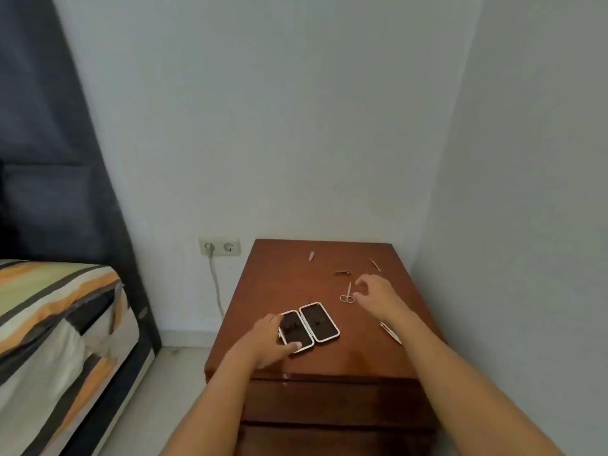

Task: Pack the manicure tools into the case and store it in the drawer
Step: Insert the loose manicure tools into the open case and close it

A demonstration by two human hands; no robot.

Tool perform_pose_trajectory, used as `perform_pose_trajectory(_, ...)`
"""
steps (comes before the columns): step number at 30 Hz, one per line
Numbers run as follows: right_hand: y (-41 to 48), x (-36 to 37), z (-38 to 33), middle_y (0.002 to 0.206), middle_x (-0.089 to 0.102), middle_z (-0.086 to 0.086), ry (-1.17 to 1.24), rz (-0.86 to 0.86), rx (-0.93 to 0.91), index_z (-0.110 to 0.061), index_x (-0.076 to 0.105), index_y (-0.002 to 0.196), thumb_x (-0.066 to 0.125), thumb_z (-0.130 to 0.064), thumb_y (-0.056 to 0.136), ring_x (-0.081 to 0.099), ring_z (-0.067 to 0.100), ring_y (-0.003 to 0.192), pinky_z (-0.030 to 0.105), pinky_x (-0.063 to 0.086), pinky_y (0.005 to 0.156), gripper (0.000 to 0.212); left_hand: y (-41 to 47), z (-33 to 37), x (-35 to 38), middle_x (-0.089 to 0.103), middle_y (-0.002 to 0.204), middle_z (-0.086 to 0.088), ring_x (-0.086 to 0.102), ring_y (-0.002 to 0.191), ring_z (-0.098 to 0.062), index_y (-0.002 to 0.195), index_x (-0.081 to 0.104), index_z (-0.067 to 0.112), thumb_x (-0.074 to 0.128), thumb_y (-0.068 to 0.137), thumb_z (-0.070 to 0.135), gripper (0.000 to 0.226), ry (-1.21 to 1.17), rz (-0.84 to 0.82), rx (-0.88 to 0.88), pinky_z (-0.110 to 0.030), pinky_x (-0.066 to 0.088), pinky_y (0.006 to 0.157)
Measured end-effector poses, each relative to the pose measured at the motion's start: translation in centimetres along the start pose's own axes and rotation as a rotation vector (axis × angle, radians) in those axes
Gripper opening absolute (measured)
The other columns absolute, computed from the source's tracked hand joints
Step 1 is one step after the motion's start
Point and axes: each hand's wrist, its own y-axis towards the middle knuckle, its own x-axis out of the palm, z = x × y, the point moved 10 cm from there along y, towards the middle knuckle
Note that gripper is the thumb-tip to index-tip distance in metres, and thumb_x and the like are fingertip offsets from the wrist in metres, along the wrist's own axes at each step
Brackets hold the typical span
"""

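A white-rimmed manicure case lies spread flat on the brown nightstand, its two dark halves facing up. My left hand grips the left half by its edge, thumb on the front rim. My right hand hovers with fingers apart just right of small scissors, touching nothing. Farther back lie a nail clipper, a thin stick tool and a small pointed tool. A flat white tool pokes out from under my right forearm.
Closed drawer fronts run below the nightstand's top. A bed with striped bedding stands at the left, a dark curtain behind it. A wall socket with a cable sits between them. A wall closes the right side.
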Motion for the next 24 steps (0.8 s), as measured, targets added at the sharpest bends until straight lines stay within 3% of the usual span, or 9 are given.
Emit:
perform_pose_trajectory(3, 3.8, 1.2, 2.2, 0.123, 0.056, 0.012, 0.027, 0.001, 0.056, -0.010, 0.057, 0.114, 0.054, -0.016, 0.088, 0.053, 0.025, 0.111, 0.036, 0.042, 0.094, 0.027, 1.7, -2.1, 1.8, 0.006, 0.159, -0.002, 0.005, 0.145, -0.017, 0.149, 0.004, 0.014, 0.059, 0.063, 0.074, 0.118, -0.005, -0.055, -0.023, -0.034, 0.015, 0.115)
perform_pose_trajectory(5, 6.4, 2.0, 3.6, 0.123, 0.056, 0.013, 0.020, -0.009, 0.084, -0.008, 0.057, 0.115, 0.054, -0.016, 0.088, 0.053, 0.026, 0.112, 0.037, 0.042, 0.095, 0.028, 2.9, -3.5, 2.5, -0.004, 0.159, 0.000, -0.005, 0.145, -0.014, 0.149, -0.003, 0.015, 0.055, 0.054, 0.082, 0.130, 0.026, -0.057, -0.036, -0.031, 0.006, 0.115)
perform_pose_trajectory(8, 10.4, 3.2, 4.7, 0.125, 0.055, 0.016, -0.014, -0.013, 0.085, -0.006, 0.054, 0.120, 0.055, -0.015, 0.087, 0.052, 0.029, 0.115, 0.039, 0.042, 0.099, 0.033, 4.8, -4.2, 2.6, -0.005, 0.158, 0.004, -0.006, 0.144, -0.010, 0.149, -0.003, 0.019, 0.059, 0.054, 0.079, 0.129, 0.057, -0.035, 0.005, -0.024, -0.003, 0.110)
perform_pose_trajectory(12, 15.1, 5.1, 5.4, 0.133, 0.048, 0.015, -0.127, -0.027, 0.066, -0.007, 0.048, 0.129, 0.052, -0.015, 0.088, 0.046, 0.032, 0.123, 0.044, 0.040, 0.103, 0.042, 7.1, -4.1, 2.2, -0.001, 0.158, 0.006, -0.007, 0.130, 0.004, 0.149, 0.001, 0.023, 0.065, 0.060, 0.071, 0.121, 0.035, -0.023, 0.064, -0.019, -0.004, 0.105)
perform_pose_trajectory(16, 18.0, 7.4, 6.1, 0.134, 0.047, 0.012, -0.321, -0.065, 0.020, -0.012, 0.047, 0.131, 0.047, -0.014, 0.089, 0.042, 0.032, 0.125, 0.045, 0.041, 0.101, 0.042, 8.7, -4.2, 2.4, 0.000, 0.154, 0.014, -0.009, 0.127, 0.008, 0.150, 0.002, 0.022, 0.065, 0.062, 0.070, 0.118, 0.036, 0.004, 0.102, -0.016, -0.009, 0.105)
perform_pose_trajectory(21, 18.8, 7.3, 5.3, 0.110, 0.060, 0.017, -0.446, 0.054, -0.091, -0.007, 0.063, 0.105, 0.048, -0.007, 0.088, 0.051, 0.035, 0.108, 0.043, 0.046, 0.087, 0.022, 9.5, -4.7, 2.8, 0.006, 0.158, 0.007, -0.004, 0.140, 0.002, 0.149, 0.005, 0.020, 0.053, 0.056, 0.084, 0.123, 0.108, 0.095, 0.147, -0.019, -0.009, 0.112)
perform_pose_trajectory(24, 18.3, 7.2, 3.9, 0.103, 0.058, 0.018, -0.322, 0.094, -0.134, -0.004, 0.061, 0.096, 0.047, -0.006, 0.088, 0.053, 0.036, 0.098, 0.042, 0.046, 0.079, 0.017, 9.5, -4.6, 2.8, 0.005, 0.158, 0.008, -0.005, 0.142, 0.000, 0.150, 0.005, 0.018, 0.048, 0.055, 0.088, 0.125, 0.136, 0.131, 0.149, -0.022, -0.009, 0.114)
